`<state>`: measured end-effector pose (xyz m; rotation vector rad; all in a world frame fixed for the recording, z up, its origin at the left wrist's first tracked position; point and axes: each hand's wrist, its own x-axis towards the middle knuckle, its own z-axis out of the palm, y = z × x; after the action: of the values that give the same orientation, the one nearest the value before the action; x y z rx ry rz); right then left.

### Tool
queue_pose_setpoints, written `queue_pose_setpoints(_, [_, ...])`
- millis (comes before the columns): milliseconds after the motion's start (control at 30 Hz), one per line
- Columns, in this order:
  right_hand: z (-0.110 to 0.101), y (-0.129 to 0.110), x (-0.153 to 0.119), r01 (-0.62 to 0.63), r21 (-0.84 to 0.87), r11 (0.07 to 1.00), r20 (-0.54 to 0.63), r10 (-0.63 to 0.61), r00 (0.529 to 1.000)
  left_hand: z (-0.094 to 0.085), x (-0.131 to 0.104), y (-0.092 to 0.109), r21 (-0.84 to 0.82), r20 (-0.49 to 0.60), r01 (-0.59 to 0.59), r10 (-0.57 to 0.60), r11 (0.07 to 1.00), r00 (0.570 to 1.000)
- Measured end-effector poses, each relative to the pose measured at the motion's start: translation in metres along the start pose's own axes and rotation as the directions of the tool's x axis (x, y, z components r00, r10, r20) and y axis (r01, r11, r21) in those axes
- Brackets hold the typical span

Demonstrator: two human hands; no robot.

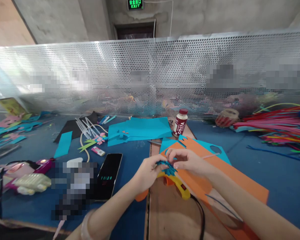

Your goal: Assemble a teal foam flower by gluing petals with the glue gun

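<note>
Near the middle of the view, my left hand [147, 170] is closed on a small blue fringed paper piece [169, 169]. My right hand [183, 160] meets it from the right, its fingers pinched at the edge of the same piece. Just below the hands lies a yellow glue gun [181, 187] with a black cord; its front end is hidden behind my left hand. Orange paper [230, 173] lies under and to the right of my right hand, over a blue sheet [221, 151].
A bottle [180, 123] stands behind the hands. Blue sheets [145, 128], a phone [110, 176] and white sticks [85, 128] lie left. Colourful pipe cleaners [272, 123] and a tape roll [227, 117] are at the right. A perforated metal screen [182, 73] spans the back.
</note>
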<state>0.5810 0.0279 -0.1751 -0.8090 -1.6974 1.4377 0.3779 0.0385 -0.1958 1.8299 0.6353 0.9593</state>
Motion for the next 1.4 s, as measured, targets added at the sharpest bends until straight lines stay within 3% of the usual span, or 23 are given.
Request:
queue_pose_setpoints(233, [-0.001, 0.001, 0.001, 0.001, 0.015, 1.0, 0.03, -0.002, 1.0, -0.001, -0.001, -0.005, -0.037, 0.056, -0.031, 0.033, 0.999, 0.998])
queue_pose_setpoints(533, [-0.006, 0.0, -0.001, 0.018, -0.002, 1.0, 0.09, -0.017, 0.996, -0.001, 0.001, -0.011, -0.035, 0.032, -0.055, 0.056, 0.998, 0.998])
queue_pose_setpoints(1400, [0.0, -0.005, -0.002, 0.061, -0.077, 0.995, 0.065, -0.056, 0.996, 0.0, 0.0, -0.006, -0.023, 0.025, -0.047, 0.048, 0.999, 0.999])
